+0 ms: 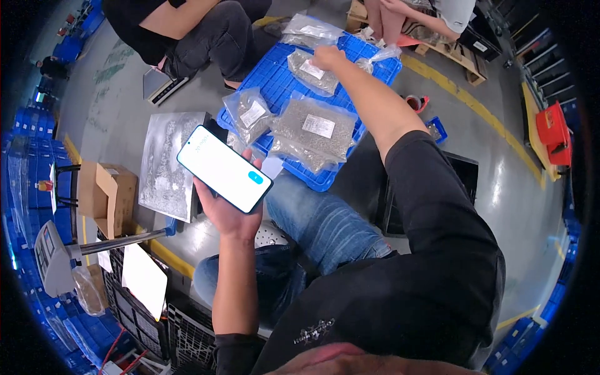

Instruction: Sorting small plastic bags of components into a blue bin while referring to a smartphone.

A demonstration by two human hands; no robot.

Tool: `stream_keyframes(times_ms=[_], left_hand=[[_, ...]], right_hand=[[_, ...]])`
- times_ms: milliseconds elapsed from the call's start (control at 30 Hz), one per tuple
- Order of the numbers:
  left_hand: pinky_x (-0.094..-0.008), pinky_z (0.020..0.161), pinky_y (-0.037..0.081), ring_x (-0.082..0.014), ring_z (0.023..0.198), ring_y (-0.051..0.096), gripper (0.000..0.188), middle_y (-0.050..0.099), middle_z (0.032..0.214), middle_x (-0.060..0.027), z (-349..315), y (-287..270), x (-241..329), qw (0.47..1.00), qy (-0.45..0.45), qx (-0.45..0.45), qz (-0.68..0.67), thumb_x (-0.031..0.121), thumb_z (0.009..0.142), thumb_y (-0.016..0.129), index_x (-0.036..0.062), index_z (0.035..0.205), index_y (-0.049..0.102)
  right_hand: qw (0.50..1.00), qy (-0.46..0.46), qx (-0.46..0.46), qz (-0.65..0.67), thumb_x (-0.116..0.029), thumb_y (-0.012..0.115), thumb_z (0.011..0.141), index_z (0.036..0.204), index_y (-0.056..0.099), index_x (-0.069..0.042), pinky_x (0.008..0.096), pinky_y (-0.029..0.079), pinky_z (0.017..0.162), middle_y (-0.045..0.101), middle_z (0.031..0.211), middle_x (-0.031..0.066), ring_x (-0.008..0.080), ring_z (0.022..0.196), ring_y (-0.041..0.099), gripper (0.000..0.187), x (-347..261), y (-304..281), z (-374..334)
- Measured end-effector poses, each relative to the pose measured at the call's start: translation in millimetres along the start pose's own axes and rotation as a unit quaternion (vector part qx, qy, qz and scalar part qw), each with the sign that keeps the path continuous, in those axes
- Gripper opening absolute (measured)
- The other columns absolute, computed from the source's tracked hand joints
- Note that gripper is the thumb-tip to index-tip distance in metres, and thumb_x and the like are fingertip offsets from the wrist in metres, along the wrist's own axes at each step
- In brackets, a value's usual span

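In my left hand (232,211) lies a smartphone (220,167), its bright, mostly white screen facing up and a blue button near one end. My right arm stretches out over a blue plastic pallet (262,67). At its far side my right hand (328,58) grips the upper edge of a clear plastic bag of small grey parts (305,74), close to the white label; the fingertips are partly hidden. Nearer to me, a larger bag (340,132) and a smaller bag (249,117) of similar parts rest on the pallet, both labelled. Another bag (312,30) lies at the far edge.
Two people sit beyond the pallet, one in dark trousers (209,40). A metal-topped platform (172,165), a cardboard box (107,197) and a scale display on a pole (51,259) stand to the left. On the right are a black crate (462,172) and a small blue bin (436,129).
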State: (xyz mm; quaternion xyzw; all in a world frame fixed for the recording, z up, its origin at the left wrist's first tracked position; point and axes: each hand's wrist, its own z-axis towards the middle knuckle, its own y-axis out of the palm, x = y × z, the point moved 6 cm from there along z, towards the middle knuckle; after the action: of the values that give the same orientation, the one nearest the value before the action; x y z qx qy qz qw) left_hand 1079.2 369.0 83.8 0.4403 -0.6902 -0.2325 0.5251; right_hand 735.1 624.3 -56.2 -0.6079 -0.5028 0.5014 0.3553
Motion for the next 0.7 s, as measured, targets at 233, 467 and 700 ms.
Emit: stream_keyframes(times_ms=[233,467,700], left_hand=[[-0.0482,0.098,0.045,-0.0338,0.113,0.054,0.065,0.053,0.127,-0.0123,0,-6,0,1.000,0.002,0.006,0.003,0.060,0.097,0.033,0.0107,0.139,0.042],[-0.0482,0.097,0.046,-0.0322,0.113,0.056,0.064,0.055,0.125,-0.0097,1,-9,-3,1.000,-0.006,0.001,0.004,0.060,0.097,0.033,0.0118,0.137,0.044],[-0.0488,0.097,0.046,-0.0325,0.114,0.055,0.062,0.055,0.126,-0.0092,-3,-9,2,1.000,0.003,0.005,0.005,0.059,0.098,0.032,0.0134,0.138,0.044]], right_hand=[[0.999,0.005,0.040,0.020,-0.047,0.061,0.087,0.115,0.068,-0.018,0.0510,0.045,0.096,0.062,0.125,0.0106,0.0362,0.120,0.054,0.041,4,3,-1],[0.997,0.023,0.057,0.048,-0.042,0.061,0.089,0.117,0.067,-0.010,0.0481,0.041,0.098,0.061,0.128,0.0111,0.0330,0.125,0.049,0.043,8,12,-3],[0.991,-0.003,0.135,0.012,-0.044,0.061,0.089,0.108,0.070,-0.019,0.0517,0.045,0.091,0.065,0.118,0.0081,0.0327,0.117,0.055,0.033,2,11,-17]])
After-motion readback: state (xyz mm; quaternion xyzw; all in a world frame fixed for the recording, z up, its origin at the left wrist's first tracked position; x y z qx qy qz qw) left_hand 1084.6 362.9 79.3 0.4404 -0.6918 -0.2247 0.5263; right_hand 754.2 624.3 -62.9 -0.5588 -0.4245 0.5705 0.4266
